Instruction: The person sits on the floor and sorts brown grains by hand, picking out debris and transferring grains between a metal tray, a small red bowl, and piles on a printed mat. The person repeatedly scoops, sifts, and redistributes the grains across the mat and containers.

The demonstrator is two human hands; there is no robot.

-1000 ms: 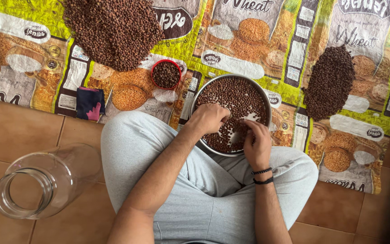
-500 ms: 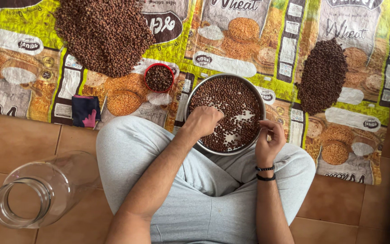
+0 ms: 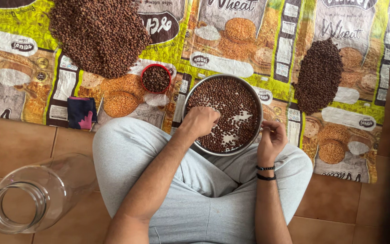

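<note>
Sitting cross-legged in grey trousers on a tiled floor, one round steel tray of brown seeds at the knees. Left hand resting over the tray's near-left part, fingers curled down into the seeds, hold on any seed impossible to tell. Right hand at the tray's right rim, fingers bent and narrow, pinched together; contents not visible. Two dark bands on the right wrist. Two loose seed heaps on the printed mat: one large, one smaller. One red bowl of seeds, one folded cloth, one clear jar on its side.
</note>
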